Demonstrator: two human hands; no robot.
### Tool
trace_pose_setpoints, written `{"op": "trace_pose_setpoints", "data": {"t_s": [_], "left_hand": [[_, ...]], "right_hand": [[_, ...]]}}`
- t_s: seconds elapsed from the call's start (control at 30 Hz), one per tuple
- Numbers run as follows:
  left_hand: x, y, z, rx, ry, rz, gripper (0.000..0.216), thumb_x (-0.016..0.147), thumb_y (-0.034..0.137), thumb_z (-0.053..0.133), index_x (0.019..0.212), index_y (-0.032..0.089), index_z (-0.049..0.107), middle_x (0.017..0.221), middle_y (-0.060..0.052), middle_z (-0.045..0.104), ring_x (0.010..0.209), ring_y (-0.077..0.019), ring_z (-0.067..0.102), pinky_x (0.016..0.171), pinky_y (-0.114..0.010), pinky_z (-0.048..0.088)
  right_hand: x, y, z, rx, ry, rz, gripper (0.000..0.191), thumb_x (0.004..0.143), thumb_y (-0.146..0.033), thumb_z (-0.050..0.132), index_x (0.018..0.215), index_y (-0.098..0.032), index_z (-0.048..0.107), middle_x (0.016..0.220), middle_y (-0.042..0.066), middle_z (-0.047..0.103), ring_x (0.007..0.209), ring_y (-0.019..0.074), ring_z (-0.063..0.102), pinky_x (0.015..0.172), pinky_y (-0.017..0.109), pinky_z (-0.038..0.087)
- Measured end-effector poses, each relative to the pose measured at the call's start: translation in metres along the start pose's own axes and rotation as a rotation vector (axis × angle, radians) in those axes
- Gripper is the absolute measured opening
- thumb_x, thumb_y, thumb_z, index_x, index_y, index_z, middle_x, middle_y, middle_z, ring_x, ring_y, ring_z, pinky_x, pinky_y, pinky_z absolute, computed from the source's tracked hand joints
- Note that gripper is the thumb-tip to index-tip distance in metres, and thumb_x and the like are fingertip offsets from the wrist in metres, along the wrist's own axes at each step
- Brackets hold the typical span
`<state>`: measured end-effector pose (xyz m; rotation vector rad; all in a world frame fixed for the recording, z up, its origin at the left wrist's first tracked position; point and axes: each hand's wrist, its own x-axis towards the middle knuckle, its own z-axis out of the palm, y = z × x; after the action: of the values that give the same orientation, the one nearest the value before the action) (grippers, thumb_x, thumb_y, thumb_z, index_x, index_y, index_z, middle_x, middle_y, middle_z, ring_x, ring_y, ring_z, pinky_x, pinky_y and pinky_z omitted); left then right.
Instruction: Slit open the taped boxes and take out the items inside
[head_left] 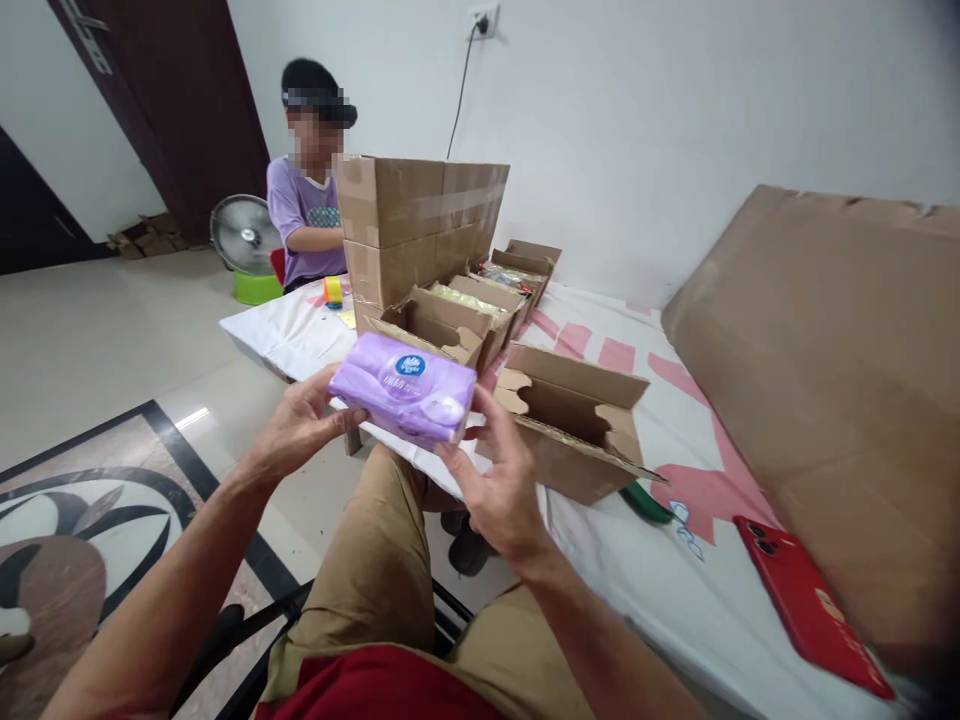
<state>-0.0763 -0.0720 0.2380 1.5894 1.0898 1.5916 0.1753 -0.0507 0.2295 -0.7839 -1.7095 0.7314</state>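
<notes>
A purple tissue pack (405, 388) with a blue round logo is held level between both hands, above my knee and just in front of the table edge. My left hand (300, 428) grips its left end with the thumb on top. At the pack's right end my right hand (501, 480) clasps it, fingers curled round the corner. An open empty cardboard box (574, 420) lies on the table right beside my right hand.
More open boxes (450, 325) with packed goods line up behind, by a stack of closed cartons (420, 225). Another person in a purple shirt (304, 210) sits at the far end. A red phone (810, 600), large flat cardboard (840, 380) and a fan (244, 235) are nearby.
</notes>
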Motion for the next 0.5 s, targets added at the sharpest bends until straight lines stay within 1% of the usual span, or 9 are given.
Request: {"op": "trace_pose_setpoints", "data": {"t_s": [0.1,0.2,0.27,0.33,0.43,0.5], "left_hand": [[-0.004,-0.044,-0.021,0.088,0.004,-0.187,0.037,0.074,0.039,0.085,0.104,0.020,0.078,0.101,-0.009,0.079,0.093,-0.0271,0.074,0.086,-0.042,0.063],[0.001,-0.089,-0.025,0.136,0.044,-0.320,0.038,0.071,0.039,0.079,0.103,0.017,0.077,0.098,-0.008,0.079,0.087,-0.0251,0.073,0.082,-0.040,0.062],[0.010,-0.114,-0.023,0.174,0.077,-0.351,0.036,0.070,0.036,0.075,0.100,0.016,0.076,0.092,-0.007,0.079,0.083,-0.0237,0.071,0.079,-0.038,0.060],[0.023,-0.134,-0.020,0.198,0.109,-0.356,0.033,0.068,0.033,0.070,0.097,0.016,0.074,0.087,-0.006,0.077,0.081,-0.0224,0.070,0.078,-0.035,0.058],[0.045,-0.159,-0.016,0.213,0.139,-0.351,0.033,0.068,0.027,0.065,0.098,0.017,0.073,0.088,-0.004,0.077,0.085,-0.0216,0.070,0.079,-0.034,0.057],[0.059,-0.174,-0.013,0.228,0.149,-0.351,0.035,0.068,0.025,0.063,0.100,0.017,0.073,0.089,-0.004,0.077,0.087,-0.0216,0.069,0.081,-0.034,0.057]], "right_hand": [[0.002,0.048,0.039,0.023,-0.059,0.104,0.053,0.089,-0.034,0.069,0.139,-0.023,0.057,0.134,0.013,0.067,0.119,0.0285,0.065,0.091,0.040,0.062],[0.008,0.096,0.068,0.003,-0.081,0.219,0.049,0.087,-0.029,0.066,0.136,-0.021,0.059,0.133,0.015,0.068,0.117,0.0283,0.067,0.087,0.038,0.062],[0.012,0.121,0.080,-0.040,-0.073,0.261,0.048,0.088,-0.027,0.064,0.135,-0.020,0.058,0.133,0.016,0.069,0.117,0.0283,0.068,0.088,0.038,0.062],[0.017,0.141,0.089,-0.067,-0.056,0.275,0.048,0.089,-0.028,0.063,0.136,-0.018,0.057,0.132,0.018,0.069,0.117,0.0285,0.068,0.092,0.040,0.060],[0.027,0.164,0.099,-0.090,-0.019,0.275,0.048,0.092,-0.030,0.060,0.138,-0.016,0.055,0.134,0.019,0.068,0.120,0.0284,0.067,0.099,0.042,0.057],[0.033,0.178,0.104,-0.107,0.009,0.266,0.047,0.093,-0.030,0.059,0.138,-0.016,0.055,0.133,0.020,0.068,0.120,0.0284,0.067,0.101,0.043,0.056]]}}
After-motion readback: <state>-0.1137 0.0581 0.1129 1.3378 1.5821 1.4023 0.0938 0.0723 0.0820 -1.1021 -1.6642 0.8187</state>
